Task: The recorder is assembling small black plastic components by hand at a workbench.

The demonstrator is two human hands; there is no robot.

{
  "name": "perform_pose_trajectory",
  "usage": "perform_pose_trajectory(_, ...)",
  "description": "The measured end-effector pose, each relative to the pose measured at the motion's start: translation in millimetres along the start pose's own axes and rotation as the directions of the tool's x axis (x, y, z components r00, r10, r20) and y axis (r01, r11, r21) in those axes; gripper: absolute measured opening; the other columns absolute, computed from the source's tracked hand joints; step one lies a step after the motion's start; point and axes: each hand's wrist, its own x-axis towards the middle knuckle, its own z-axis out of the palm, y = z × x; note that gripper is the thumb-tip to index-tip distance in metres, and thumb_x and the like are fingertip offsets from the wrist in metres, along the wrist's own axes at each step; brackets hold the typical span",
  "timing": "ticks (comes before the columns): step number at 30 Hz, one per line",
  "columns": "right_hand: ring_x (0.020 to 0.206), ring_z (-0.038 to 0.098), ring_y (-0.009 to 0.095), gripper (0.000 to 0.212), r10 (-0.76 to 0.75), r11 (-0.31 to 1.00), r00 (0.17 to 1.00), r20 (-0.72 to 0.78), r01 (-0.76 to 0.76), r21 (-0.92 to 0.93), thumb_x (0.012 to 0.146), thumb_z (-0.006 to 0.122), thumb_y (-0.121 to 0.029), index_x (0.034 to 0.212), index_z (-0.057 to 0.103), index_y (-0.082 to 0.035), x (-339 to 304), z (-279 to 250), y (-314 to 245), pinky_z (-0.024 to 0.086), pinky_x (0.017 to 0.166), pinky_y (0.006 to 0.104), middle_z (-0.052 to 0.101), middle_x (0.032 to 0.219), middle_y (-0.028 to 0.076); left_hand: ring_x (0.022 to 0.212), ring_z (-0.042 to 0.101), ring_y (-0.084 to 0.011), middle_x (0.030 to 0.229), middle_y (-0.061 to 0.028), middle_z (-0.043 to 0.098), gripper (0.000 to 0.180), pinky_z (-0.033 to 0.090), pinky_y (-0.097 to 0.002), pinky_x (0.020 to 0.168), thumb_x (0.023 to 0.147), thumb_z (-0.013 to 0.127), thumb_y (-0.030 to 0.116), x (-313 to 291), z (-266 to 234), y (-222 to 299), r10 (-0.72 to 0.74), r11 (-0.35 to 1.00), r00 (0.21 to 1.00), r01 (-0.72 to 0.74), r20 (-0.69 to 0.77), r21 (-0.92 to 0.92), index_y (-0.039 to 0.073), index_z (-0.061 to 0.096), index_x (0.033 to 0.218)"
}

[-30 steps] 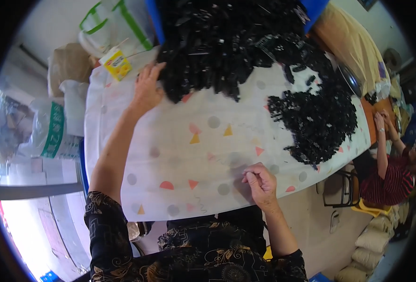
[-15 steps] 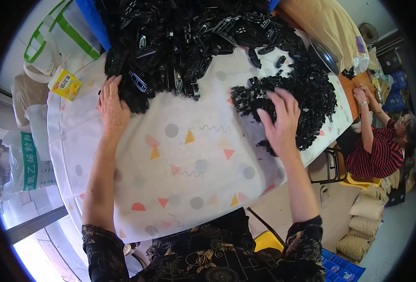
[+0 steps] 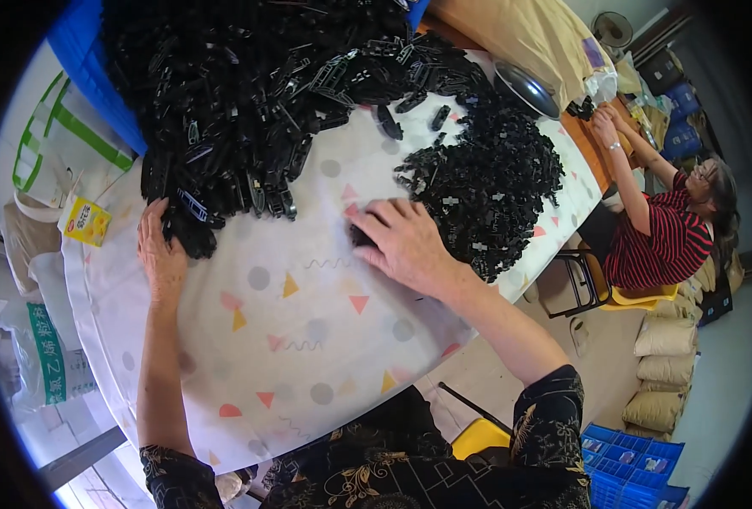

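My left hand [image 3: 160, 253] rests on the cloth against the near left end of a big heap of long black plastic parts [image 3: 223, 110]. Its fingers are stretched out along the heap's edge, and nothing is in its grip. Curled over a few small black plastic pieces [image 3: 361, 237], my right hand [image 3: 406, 244] lies low on the patterned tablecloth [image 3: 308, 373]. Those pieces show between thumb and fingers; how many is hidden. Just right of that hand spreads a pile of small black pieces [image 3: 503, 182].
A yellow carton [image 3: 86, 222] with a straw stands at the left edge. Blue bin sides [image 3: 96, 76] flank the heap. A dark round lid [image 3: 526, 89] and tan sack [image 3: 529, 38] lie at the far right. Another person [image 3: 660, 220] sits beyond, hands at a brown table.
My right hand has moved left, away from the small-piece pile, with a few pieces under its fingers. My left hand stays at the heap's edge. The whole view has shifted.
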Motion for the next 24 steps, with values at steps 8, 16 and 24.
perform_pose_trajectory(8,0.091,0.055,0.026,0.018,0.196,0.977,0.970,-0.145,-0.205,-0.053,0.077,0.063,-0.008,0.095,0.064,-0.009,7.5,-40.3,94.0,0.042,0.076,0.0385,0.060,0.090,0.006,0.119,0.047,-0.0307,0.124,-0.0128,0.051,0.064,0.035,-0.0366,0.103,0.063,0.044,-0.014,1.8,0.7,0.9,-0.021,0.999,1.000,0.022,0.015,-0.028,0.006,0.049,0.124)
perform_pose_trajectory(16,0.100,0.051,0.026,0.031,0.103,0.989,0.916,0.388,-0.051,-0.141,0.076,0.057,-0.003,0.102,0.064,-0.017,30.3,-55.2,132.0,0.042,0.083,0.0412,0.054,0.100,0.006,0.116,0.048,-0.0298,0.120,-0.0120,0.054,0.060,0.037,-0.0368,0.100,0.064,0.046,-0.012,2.6,0.2,-2.9,-0.026,0.999,1.000,0.026,0.001,-0.018,0.006,0.051,0.120)
perform_pose_trajectory(24,0.103,0.050,0.028,0.023,0.106,0.984,0.799,0.592,0.001,-0.177,0.070,0.059,-0.001,0.091,0.056,-0.008,48.3,-55.7,122.9,0.041,0.085,0.0411,0.052,0.104,0.008,0.118,0.047,-0.0275,0.119,-0.0060,0.054,0.056,0.035,-0.0373,0.101,0.064,0.049,-0.011,2.0,-0.1,2.6,-0.087,0.994,0.996,0.087,-0.005,-0.071,0.012,0.053,0.115)
